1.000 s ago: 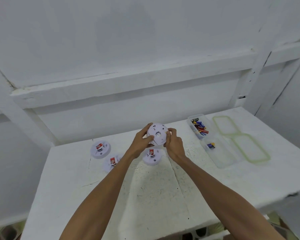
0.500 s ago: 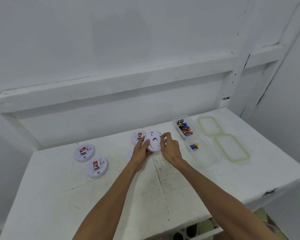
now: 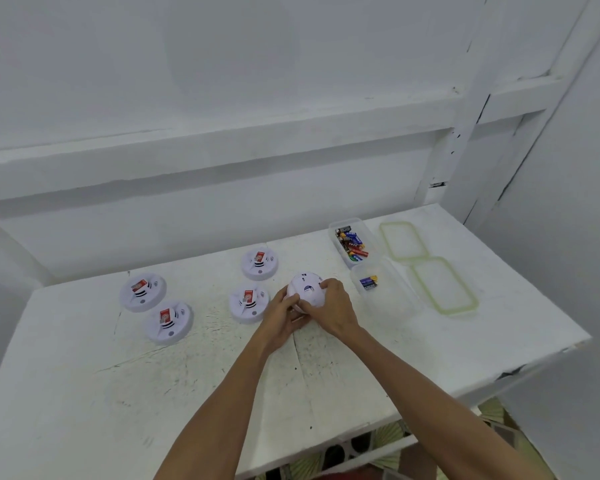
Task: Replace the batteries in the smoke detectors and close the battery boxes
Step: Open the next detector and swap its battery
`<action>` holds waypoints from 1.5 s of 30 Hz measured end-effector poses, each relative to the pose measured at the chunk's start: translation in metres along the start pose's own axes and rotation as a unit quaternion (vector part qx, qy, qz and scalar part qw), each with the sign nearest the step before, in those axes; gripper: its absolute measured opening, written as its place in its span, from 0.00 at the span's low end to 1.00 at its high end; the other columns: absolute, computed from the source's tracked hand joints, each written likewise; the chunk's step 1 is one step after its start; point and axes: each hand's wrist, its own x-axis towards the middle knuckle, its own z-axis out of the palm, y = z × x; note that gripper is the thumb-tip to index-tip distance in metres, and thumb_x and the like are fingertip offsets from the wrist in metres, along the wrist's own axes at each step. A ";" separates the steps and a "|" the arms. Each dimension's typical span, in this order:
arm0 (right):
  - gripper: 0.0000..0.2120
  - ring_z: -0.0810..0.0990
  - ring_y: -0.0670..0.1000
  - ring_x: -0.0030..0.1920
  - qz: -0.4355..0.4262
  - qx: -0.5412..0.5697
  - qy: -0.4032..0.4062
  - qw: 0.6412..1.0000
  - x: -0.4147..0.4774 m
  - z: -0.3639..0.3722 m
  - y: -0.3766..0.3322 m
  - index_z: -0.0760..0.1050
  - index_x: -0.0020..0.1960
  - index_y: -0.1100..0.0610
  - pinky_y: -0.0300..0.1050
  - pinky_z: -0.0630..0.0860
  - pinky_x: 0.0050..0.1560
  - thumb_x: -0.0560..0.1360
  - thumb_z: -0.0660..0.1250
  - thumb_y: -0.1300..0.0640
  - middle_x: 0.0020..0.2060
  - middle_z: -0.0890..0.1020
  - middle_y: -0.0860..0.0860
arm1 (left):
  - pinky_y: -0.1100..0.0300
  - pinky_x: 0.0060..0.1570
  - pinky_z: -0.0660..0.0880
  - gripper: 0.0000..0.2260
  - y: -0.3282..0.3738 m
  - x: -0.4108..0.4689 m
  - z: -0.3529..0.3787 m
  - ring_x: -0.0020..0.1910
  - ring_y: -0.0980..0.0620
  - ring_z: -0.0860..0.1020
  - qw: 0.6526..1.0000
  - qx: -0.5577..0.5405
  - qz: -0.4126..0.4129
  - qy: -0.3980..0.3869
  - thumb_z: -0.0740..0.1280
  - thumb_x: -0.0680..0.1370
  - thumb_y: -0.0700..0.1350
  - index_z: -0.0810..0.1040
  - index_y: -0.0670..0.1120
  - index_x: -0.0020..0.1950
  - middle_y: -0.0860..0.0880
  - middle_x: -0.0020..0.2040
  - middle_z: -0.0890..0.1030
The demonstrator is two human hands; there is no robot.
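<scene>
- Fingers [image 3: 290,299] of our left hand [image 3: 284,315] and right hand [image 3: 333,306] grip one white smoke detector [image 3: 305,291] from either side, low over the worktop [image 3: 187,375].
- Just left of the fingers lies a second detector [image 3: 248,303], with a third detector [image 3: 260,263] behind it; a fourth detector [image 3: 142,292] and fifth detector [image 3: 168,320] sit well apart, further left.
- Right of the fingers we see a near box [image 3: 392,299] holding a few batteries [image 3: 368,283], a fuller box [image 3: 340,221] behind it, then a near lid [image 3: 444,285] and far lid [image 3: 403,241].
</scene>
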 end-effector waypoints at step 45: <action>0.39 0.77 0.48 0.54 0.024 0.061 0.021 0.998 -0.002 0.008 0.008 0.68 0.64 0.54 0.33 0.70 0.44 0.62 0.77 0.36 0.55 0.76 0.47 | 0.48 0.57 0.83 0.18 0.003 0.003 -0.008 0.65 0.41 0.82 0.999 -0.039 -0.017 -0.008 0.59 0.87 0.50 0.73 0.47 0.76 0.43 0.66 0.83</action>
